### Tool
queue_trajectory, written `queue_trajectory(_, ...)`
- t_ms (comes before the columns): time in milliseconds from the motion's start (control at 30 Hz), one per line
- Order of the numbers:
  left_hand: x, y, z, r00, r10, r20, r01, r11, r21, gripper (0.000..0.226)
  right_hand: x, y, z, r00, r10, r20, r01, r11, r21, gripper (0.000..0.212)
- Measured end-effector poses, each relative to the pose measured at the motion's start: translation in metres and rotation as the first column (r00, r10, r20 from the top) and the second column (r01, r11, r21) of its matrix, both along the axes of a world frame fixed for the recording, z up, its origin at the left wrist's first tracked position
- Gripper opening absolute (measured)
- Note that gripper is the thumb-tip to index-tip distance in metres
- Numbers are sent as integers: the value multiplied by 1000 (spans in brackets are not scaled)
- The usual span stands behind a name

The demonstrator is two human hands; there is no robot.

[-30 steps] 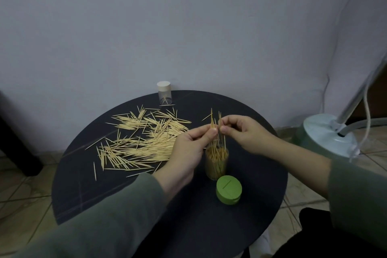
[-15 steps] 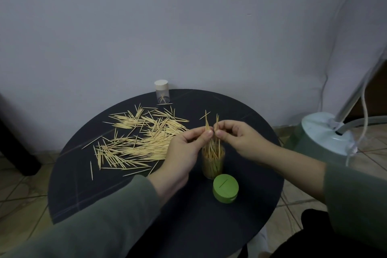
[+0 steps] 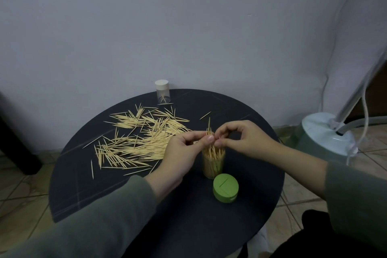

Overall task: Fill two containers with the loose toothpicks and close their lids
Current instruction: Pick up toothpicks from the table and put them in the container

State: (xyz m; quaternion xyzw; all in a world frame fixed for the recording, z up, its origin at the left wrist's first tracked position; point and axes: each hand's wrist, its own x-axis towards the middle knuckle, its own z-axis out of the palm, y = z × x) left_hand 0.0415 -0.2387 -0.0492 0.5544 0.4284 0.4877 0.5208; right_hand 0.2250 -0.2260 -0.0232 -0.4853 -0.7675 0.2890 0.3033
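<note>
A small bunch of toothpicks [image 3: 209, 132] is pinched by the left hand [image 3: 184, 153] and the right hand [image 3: 243, 140] directly above the open container [image 3: 213, 163]. The green lid [image 3: 225, 187] lies just in front of this container; loose toothpicks [image 3: 142, 142] are spread to its left, and the capped container [image 3: 162, 94] stands well behind.

Two bare hands, left [image 3: 180, 153] and right [image 3: 244, 139], with grey-green long sleeves [image 3: 100, 222] down to the wrists.
</note>
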Motion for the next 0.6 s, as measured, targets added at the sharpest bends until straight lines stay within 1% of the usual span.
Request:
queue_trajectory(133, -2, 1, 4, 1000, -19, -6, 19, 1000, 5, 15, 2, 1, 2, 999, 2, 33, -2, 1000, 1, 13)
queue_trajectory(300, -6, 3, 5, 998, -49, -34, 49, 999, 18, 18, 5, 4, 6, 997, 42, 59, -42, 999, 9, 22)
queue_trajectory(367, -6, 4, 5, 997, -55, -50, 55, 998, -3, 14, 7, 6, 7, 993, 69, 98, -68, 998, -12, 31)
queue_trajectory(467, -7, 6, 5, 994, -65, -91, 62, 997, -37, 9, 11, 8, 7, 979, 96, 181, -77, 991, -109, 52)
queue_trajectory(533, -9, 7, 5, 990, -77, -118, 70, 996, -60, 10, 12, 9, 4, 961, 123, 249, -85, 983, -161, 63)
queue_trajectory(600, -12, 9, 7, 982, -91, -167, 85, 995, -47, 13, 12, 9, 2, 942, 151, 299, -99, 978, -183, 69)
